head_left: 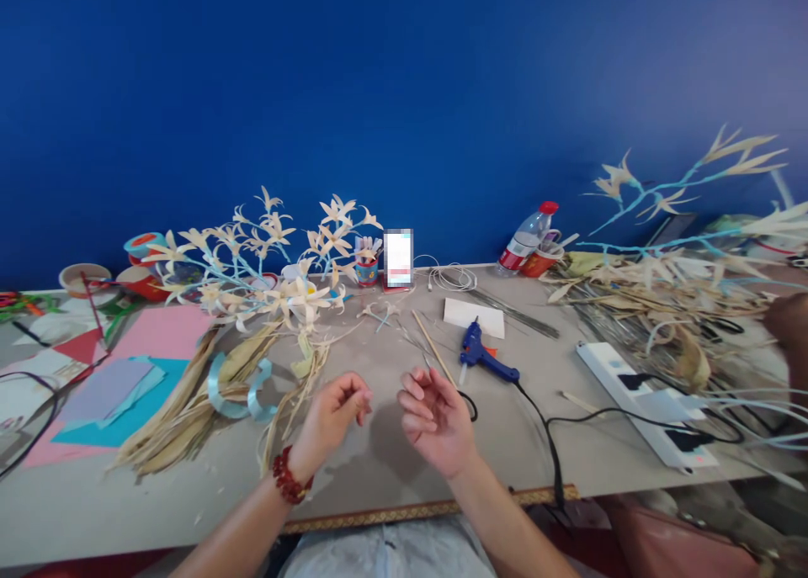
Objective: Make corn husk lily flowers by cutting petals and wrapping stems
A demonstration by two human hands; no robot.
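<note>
My left hand, with a dark red bead bracelet at the wrist, is held over the near middle of the table, its fingers curled in and nothing showing between them. Palm up beside it, my right hand has loosely bent fingers apart and holds nothing. Just beyond the right hand lie scissors with black handles, partly hidden by it, and a thin wooden stick. A blue glue gun rests farther right. Dried husk strips and pale blue ribbon lie left of my left hand.
Husk flowers on blue stems stand at the back left, more flower branches at the right. A white power strip with cords lies right. Coloured paper, a phone and a tilted bottle are also here.
</note>
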